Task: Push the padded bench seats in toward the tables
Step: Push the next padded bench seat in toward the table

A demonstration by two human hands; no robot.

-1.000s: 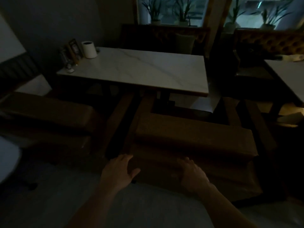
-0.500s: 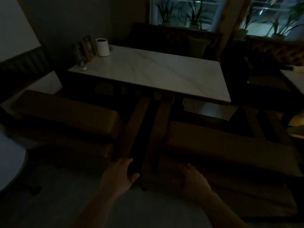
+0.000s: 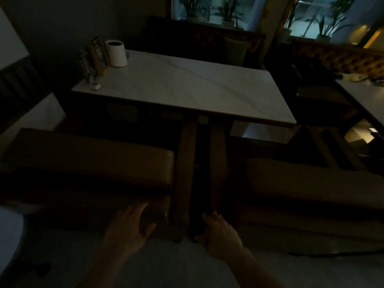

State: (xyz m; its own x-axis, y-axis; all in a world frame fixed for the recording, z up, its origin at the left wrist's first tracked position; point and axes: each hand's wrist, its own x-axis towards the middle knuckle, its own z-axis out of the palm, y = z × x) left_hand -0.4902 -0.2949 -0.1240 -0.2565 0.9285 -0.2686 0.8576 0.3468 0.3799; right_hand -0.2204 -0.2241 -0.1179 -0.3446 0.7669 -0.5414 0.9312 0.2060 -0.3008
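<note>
Two brown padded bench seats stand side by side before a white marble table (image 3: 187,88) in a dim room. The left bench seat (image 3: 87,159) and the right bench seat (image 3: 311,183) have wooden end frames with a dark gap between them. My left hand (image 3: 131,227) reaches with spread fingers to the near right corner of the left bench seat. My right hand (image 3: 220,231) rests at the near end of the right bench seat's wooden frame, its fingers slightly bent; its hold is hard to make out in the dark.
On the table's far left corner stand a white cylinder (image 3: 116,53), a framed sign (image 3: 98,55) and a small bottle. A second table (image 3: 365,98) lies at the right, with a tufted bench behind. Plants line the window sills. A pale round object (image 3: 8,231) is at the left edge.
The view has swung right to left, from the right bench to the gap between the two. My left hand moved onto the left bench's corner; my right hand left the right cushion for its frame end.
</note>
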